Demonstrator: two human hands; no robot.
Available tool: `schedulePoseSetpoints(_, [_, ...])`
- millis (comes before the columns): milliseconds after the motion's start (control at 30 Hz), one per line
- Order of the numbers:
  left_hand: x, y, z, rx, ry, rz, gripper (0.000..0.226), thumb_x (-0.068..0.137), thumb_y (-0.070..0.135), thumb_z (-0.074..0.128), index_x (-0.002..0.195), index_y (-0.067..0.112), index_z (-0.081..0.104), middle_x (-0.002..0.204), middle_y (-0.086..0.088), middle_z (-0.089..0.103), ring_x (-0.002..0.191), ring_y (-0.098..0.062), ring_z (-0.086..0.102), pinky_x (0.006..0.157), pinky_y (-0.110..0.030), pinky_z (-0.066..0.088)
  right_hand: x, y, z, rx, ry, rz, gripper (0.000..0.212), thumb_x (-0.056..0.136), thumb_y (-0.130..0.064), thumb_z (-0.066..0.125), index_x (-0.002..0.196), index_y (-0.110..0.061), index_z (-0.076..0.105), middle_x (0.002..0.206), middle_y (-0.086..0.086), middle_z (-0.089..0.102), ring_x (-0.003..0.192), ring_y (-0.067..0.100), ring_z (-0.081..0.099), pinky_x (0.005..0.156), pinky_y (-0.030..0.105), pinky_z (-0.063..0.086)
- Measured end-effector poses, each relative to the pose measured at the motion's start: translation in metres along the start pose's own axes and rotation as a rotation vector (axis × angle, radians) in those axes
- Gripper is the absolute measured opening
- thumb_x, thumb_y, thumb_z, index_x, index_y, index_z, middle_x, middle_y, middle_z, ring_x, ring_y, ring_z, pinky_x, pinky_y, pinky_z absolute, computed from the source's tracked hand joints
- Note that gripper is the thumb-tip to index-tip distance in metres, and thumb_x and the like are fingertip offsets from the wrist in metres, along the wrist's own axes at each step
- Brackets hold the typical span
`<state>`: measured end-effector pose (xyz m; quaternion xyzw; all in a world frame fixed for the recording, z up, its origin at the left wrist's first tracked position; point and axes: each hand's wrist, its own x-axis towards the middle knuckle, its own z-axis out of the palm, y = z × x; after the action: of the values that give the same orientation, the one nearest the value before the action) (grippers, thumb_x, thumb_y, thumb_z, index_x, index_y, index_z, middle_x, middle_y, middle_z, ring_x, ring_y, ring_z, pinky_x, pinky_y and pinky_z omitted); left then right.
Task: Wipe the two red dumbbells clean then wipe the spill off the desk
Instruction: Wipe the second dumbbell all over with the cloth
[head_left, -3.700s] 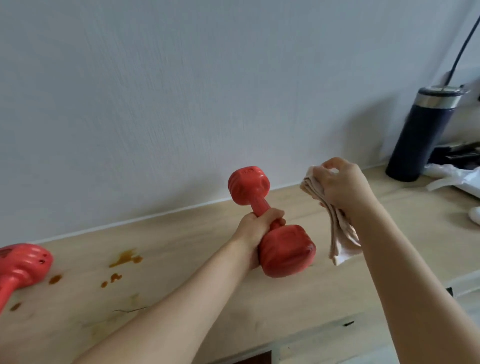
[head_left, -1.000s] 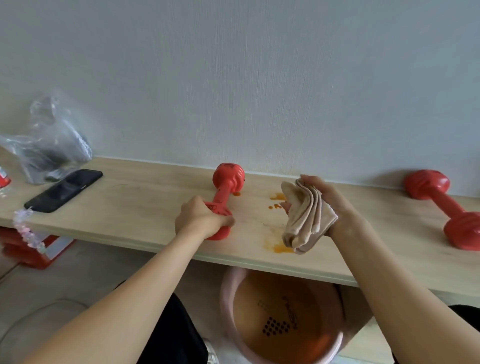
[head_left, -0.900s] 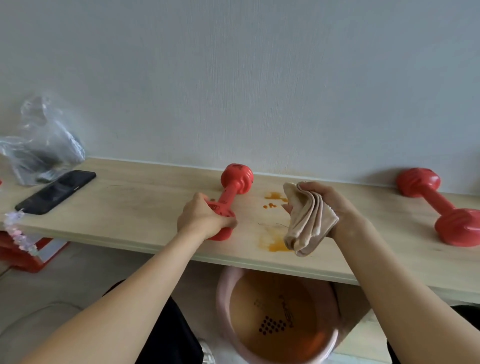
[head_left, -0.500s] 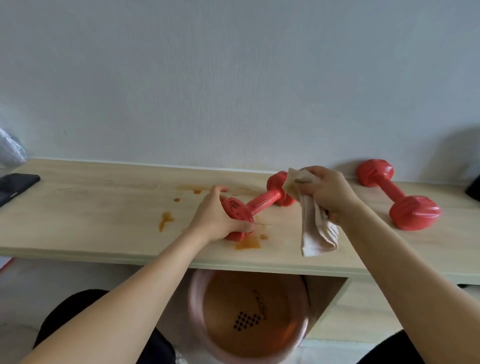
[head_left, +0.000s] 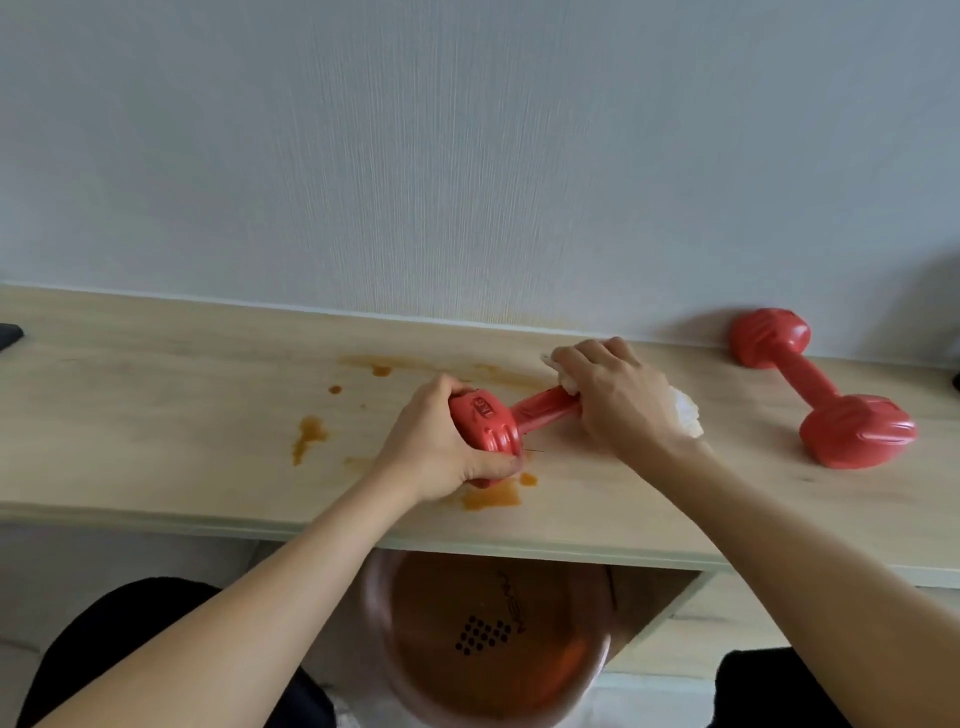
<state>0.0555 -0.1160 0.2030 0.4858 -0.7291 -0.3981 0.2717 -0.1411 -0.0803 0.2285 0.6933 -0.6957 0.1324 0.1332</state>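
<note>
Here, two hands work on one red dumbbell (head_left: 511, 423) at the middle of the desk (head_left: 156, 415).

The left hand (head_left: 441, 449) curls round the dumbbell's near end, just above an orange spill (head_left: 491, 496). The right hand (head_left: 618, 400) presses a cloth (head_left: 685, 410) round the far end, fingers curled over it. A second dumbbell (head_left: 815, 389) lies well apart to the right, near the wall (head_left: 467, 156). More orange stains (head_left: 309, 439) mark the wood to the left. A brown basin (head_left: 488, 639) sits under the desk.
</note>
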Motion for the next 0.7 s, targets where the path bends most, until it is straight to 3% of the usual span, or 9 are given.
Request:
schedulePoseSetpoints(100, [0.000,0.000,0.002,0.015,0.017,0.007,0.095,0.039,0.043,0.090,0.121,0.024,0.047,0.116,0.005,0.053,0.101,-0.014,0.056,0.084,-0.029,0.050,0.006,-0.005,-0.005,0.011,-0.133,0.045,0.036,0.090,-0.019,0.039,0.123,-0.022,0.053,0.120,-0.001,0.057,0.117,0.026,0.044,0.078,0.033,0.039])
schedulePoseSetpoints(167, [0.001,0.001,0.003,0.025,0.031,0.006,0.090,0.039,0.043,0.090,0.117,0.024,0.049,0.113,0.006,0.055,0.099,-0.013,0.056,0.082,-0.028,0.050,0.006,-0.015,-0.012,0.115,-0.203,0.010,0.039,0.085,-0.017,0.050,0.123,-0.023,0.054,0.120,-0.001,0.058,0.117,0.026,0.043,0.087,0.034,0.039])
schedulePoseSetpoints(333, [-0.003,0.005,0.000,0.054,0.053,0.008,0.080,0.041,0.044,0.088,0.110,0.026,0.052,0.106,0.009,0.057,0.093,-0.008,0.057,0.068,-0.019,0.046,-0.002,-0.034,-0.017,0.256,-0.246,-0.183,0.036,0.083,-0.022,0.062,0.118,-0.026,0.058,0.115,-0.008,0.058,0.110,0.017,0.043,0.079,0.034,0.045])
schedulePoseSetpoints(533, [-0.005,0.004,0.000,0.051,0.047,0.010,0.088,0.040,0.044,0.091,0.116,0.024,0.051,0.109,0.008,0.057,0.095,-0.010,0.057,0.073,-0.019,0.044,0.012,-0.001,-0.013,-0.122,-0.218,-0.133,0.030,0.096,-0.017,0.041,0.121,-0.024,0.057,0.123,-0.002,0.049,0.117,0.022,0.038,0.075,0.029,0.036])
schedulePoseSetpoints(600, [-0.004,0.004,0.001,0.055,0.051,0.000,0.089,0.040,0.044,0.091,0.117,0.024,0.050,0.110,0.007,0.057,0.095,-0.010,0.057,0.075,-0.020,0.045,0.009,-0.006,-0.008,-0.099,-0.189,-0.111,0.027,0.095,-0.020,0.045,0.120,-0.022,0.057,0.122,-0.001,0.048,0.116,0.022,0.037,0.080,0.033,0.042])
schedulePoseSetpoints(700, [-0.003,0.005,0.001,0.058,0.059,-0.012,0.087,0.039,0.045,0.090,0.115,0.025,0.051,0.109,0.007,0.057,0.096,-0.011,0.056,0.075,-0.022,0.044,-0.002,-0.028,0.000,0.148,-0.157,-0.183,0.036,0.084,-0.025,0.061,0.120,-0.022,0.057,0.123,-0.003,0.053,0.117,0.020,0.038,0.091,0.038,0.044])
